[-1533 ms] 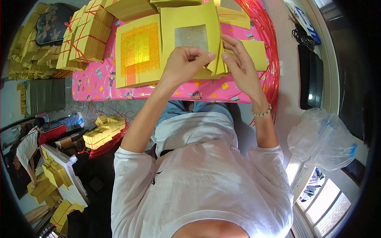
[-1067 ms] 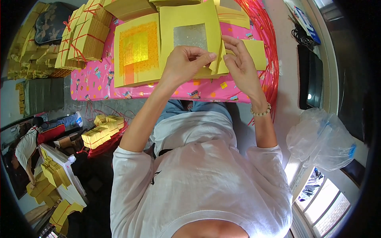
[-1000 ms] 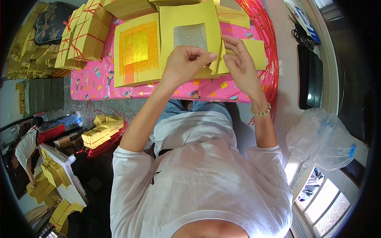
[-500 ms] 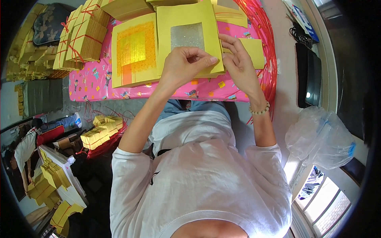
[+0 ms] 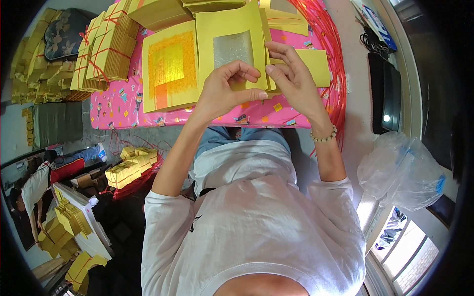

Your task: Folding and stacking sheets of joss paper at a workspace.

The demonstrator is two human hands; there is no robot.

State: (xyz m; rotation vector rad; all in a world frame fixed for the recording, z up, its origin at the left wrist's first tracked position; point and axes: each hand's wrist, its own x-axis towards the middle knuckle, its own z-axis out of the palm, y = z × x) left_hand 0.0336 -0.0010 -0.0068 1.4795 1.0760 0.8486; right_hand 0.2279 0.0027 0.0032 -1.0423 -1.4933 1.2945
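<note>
A stack of yellow paper sheets (image 5: pixel 229 22) lies in front of me, its top sheet bearing a silver rectangle. The sheet's right edge is raised and bowed. My left hand (image 5: pixel 229 91) is over the stack's lower part, its fingers curled and the thumb apart from them; I see nothing between them. My right hand (image 5: pixel 294 76) is at the stack's right edge, thumb and index fingertips against the paper with a gap between them. To the left lies another yellow sheet pile (image 5: pixel 170 64) with an orange block and gold square on top.
The pink patterned tablecloth (image 5: pixel 116 106) covers the table. Tied yellow paper bundles (image 5: pixel 111 54) stand at the left, and red strings (image 5: pixel 335 64) hang along the right edge. A clear plastic bag (image 5: pixel 400 170) is at my right. Another person (image 5: pixel 34 185) leans over paper piles at far left.
My left thumb has come away from the fingers and off the sheet's corner. My right hand has shifted left against the edge, and the top sheet's right side now bows up.
</note>
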